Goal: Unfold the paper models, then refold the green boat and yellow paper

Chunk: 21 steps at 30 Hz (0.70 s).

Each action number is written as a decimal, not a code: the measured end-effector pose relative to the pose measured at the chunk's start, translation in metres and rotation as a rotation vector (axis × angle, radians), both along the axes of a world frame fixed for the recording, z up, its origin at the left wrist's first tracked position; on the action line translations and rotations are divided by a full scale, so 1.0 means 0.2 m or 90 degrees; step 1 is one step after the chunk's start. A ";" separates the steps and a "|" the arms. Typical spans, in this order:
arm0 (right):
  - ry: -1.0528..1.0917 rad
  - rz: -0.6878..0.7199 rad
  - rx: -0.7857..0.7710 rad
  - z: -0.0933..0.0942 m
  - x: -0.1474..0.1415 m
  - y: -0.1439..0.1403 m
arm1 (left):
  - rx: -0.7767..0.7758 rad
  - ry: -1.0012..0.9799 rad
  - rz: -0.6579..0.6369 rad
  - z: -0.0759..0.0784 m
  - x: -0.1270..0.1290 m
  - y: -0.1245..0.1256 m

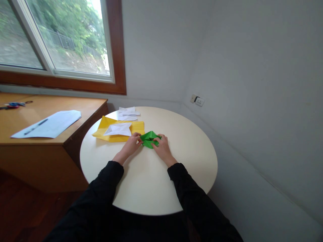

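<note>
A green folded paper (pixel 150 135) sits on the round white table (pixel 148 181), with creases and an opening across its middle. My left hand (pixel 133 144) pinches its left corner between thumb and fingers. On the other side, my right hand (pixel 161 146) grips the right edge, its fingers curled over the paper. Just left of my left hand lies a yellow paper sheet (pixel 102 131) with raised folds, and a white folded paper (pixel 118 129) rests on top of it.
More white paper pieces (pixel 127 113) lie at the table's back edge. A wooden desk (pixel 93 104) stands at the left, holding white sheets (pixel 58 122), a pen (pixel 36 126) and a dark bundle of small items (pixel 15 105). Walls close in behind and at the right.
</note>
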State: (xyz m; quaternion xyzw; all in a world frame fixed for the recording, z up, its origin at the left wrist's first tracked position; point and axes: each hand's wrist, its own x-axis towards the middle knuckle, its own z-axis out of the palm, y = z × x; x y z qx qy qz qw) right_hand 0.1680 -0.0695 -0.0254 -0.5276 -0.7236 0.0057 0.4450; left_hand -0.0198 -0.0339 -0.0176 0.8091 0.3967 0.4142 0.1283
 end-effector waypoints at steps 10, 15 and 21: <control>0.027 0.019 -0.028 -0.02 0.00 0.01 | 0.062 -0.023 0.011 0.00 0.03 -0.02; 0.026 0.032 -0.047 -0.02 0.00 0.01 | 0.088 -0.038 0.023 0.02 0.05 -0.04; -0.008 0.047 -0.046 -0.02 -0.01 0.01 | 0.098 -0.029 0.054 0.02 0.05 -0.04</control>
